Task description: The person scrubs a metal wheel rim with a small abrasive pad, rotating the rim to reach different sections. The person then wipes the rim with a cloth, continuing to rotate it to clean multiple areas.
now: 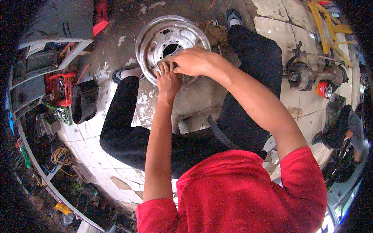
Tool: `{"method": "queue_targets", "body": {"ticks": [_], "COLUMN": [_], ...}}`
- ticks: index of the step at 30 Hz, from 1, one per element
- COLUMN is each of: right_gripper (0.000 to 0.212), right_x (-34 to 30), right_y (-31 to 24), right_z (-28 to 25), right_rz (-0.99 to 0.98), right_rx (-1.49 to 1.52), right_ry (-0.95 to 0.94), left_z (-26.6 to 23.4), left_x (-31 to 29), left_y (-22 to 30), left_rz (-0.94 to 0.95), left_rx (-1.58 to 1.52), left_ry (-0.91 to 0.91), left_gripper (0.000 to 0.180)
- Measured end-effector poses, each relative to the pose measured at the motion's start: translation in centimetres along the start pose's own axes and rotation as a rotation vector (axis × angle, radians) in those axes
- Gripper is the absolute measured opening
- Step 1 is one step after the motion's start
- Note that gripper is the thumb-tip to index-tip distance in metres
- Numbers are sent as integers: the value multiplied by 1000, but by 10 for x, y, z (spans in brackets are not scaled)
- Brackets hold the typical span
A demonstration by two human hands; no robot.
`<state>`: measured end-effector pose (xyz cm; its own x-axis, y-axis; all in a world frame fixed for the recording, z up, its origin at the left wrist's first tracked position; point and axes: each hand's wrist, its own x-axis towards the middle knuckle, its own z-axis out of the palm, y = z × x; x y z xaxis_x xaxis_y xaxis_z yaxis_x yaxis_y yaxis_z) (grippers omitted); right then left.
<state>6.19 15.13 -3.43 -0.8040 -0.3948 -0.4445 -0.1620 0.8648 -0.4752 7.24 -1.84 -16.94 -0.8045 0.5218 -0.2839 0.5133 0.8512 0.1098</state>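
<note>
Leftmost, a red wire basket [62,87] sits among shelves of clutter, with a black rubber tube piece [84,101] lying just beside it on the pale tiled floor [97,155]. Moving inward, the silver steel wheel rim [171,40] lies on the ground between the person's spread, black-trousered legs, close to the feet. The left hand [168,79] rests flat on the rim's lower edge, fingers stretched out and slightly apart, holding nothing. Just beside it and touching it, the right hand [193,61] lies over the rim's face near the centre hole, fingers curled together; whether they pinch anything I cannot tell. Further right, a greasy axle hub assembly [307,73] rests on the tiles, with a yellow metal frame [326,27] beyond it
</note>
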Motion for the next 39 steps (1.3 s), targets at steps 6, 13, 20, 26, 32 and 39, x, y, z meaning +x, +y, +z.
{"method": "queue_targets", "body": {"ticks": [6,13,20,26,32,39], "right_gripper": [37,44,43,44,45,43], "right_x": [-1,4,-1,2,-1,-6], "right_y": [-4,1,0,1,-1,-7], "right_z": [-4,2,-3,-1,-1,-4], "right_rz": [-17,13,8,25,33,41], "right_rx": [27,7,42,24,26,18], "right_ry": [3,-15,16,16,22,-33], "left_z": [4,-5,8,5,-4,2], "left_x": [-7,40,1,-12,27,-11], "left_y": [6,-20,2,13,-11,2], "left_rz": [-28,-64,-34,-64,-96,-47], "left_rx": [-67,-42,-7,-186,-82,-43], "left_ry": [15,-12,-34,67,5,26], "left_gripper": [61,64,68,68,73,74]}}
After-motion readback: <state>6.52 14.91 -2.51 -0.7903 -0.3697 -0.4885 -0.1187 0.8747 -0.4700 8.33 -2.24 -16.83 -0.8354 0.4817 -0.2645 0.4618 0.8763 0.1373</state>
